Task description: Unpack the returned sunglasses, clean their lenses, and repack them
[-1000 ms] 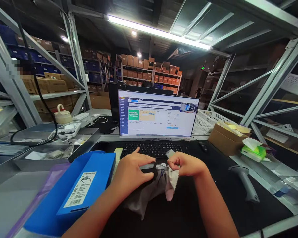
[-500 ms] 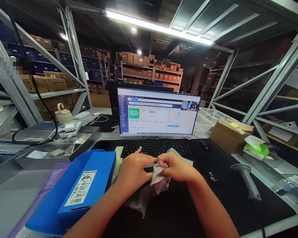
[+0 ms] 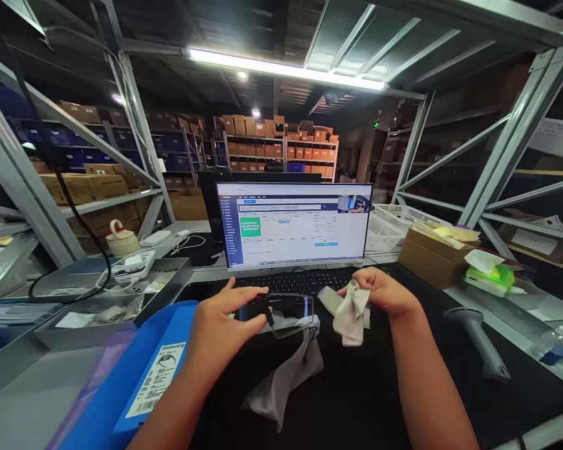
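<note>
Over the black surface (image 3: 356, 387), before the black keyboard (image 3: 309, 281): left hand (image 3: 225, 319) pinches dark-framed clear-lens glasses (image 3: 286, 310) by one end, lenses exposed; right hand (image 3: 385, 290) grips a small beige cloth (image 3: 351, 315) just beside; grey fabric pouch (image 3: 286, 381) lies beneath.

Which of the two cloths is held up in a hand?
The small beige cloth, pinched by the right hand beside the keyboard. The larger grey cloth lies on the black mat below the glasses in the left hand.
</note>
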Demonstrator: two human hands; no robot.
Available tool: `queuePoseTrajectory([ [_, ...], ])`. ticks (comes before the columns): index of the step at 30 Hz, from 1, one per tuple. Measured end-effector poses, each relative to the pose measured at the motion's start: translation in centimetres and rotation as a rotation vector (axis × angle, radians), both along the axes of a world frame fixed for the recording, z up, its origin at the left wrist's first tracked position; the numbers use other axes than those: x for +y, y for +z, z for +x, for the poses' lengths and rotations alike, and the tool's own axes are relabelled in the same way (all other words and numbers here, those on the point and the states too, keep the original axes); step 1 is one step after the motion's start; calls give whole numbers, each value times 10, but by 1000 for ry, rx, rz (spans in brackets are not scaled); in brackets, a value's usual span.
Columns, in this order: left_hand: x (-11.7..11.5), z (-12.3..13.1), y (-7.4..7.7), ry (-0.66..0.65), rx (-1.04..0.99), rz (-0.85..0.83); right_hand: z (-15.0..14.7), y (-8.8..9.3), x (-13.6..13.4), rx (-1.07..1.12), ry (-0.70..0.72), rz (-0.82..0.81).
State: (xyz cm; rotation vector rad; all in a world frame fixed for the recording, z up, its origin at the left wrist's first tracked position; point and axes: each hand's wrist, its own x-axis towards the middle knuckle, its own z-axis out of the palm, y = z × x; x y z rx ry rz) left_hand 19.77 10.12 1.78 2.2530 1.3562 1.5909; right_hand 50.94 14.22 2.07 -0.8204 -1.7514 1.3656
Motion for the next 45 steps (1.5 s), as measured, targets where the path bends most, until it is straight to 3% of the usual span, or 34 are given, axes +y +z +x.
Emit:
queuePoseTrajectory([
  [2,-2,-3,3,15,-10,48,3,3,0,58,-105,15],
  [7,-13,6,4,151,-38,217,-19,2,-1,41,-25,65],
  [14,-20,16,-2,486,137,464,-96,-16,-22,381,-103,94],
  [18,-20,22,-11,569,245,515,-142,-28,-50,495,-222,248],
  [21,-22,27,-16,538,308,527,-159,-37,-60,519,-485,342],
  [23,-22,31,-18,495,321,532,-160,-40,-61,527,-634,322],
  [25,-22,33,-21,455,300,537,-158,-40,-61,543,-693,253],
  [30,-18,39,-28,374,170,529,-153,-32,-61,739,-584,12],
  [35,-21,47,-32,279,27,532,-146,-20,-60,909,-432,-108],
  [39,-21,51,-35,247,27,583,-132,-4,-52,991,-373,-224],
  [42,-17,48,-37,217,71,617,-128,-1,-44,1006,-347,-241],
  [45,-13,43,-37,224,92,607,-141,-14,-42,1004,-387,-139],
])
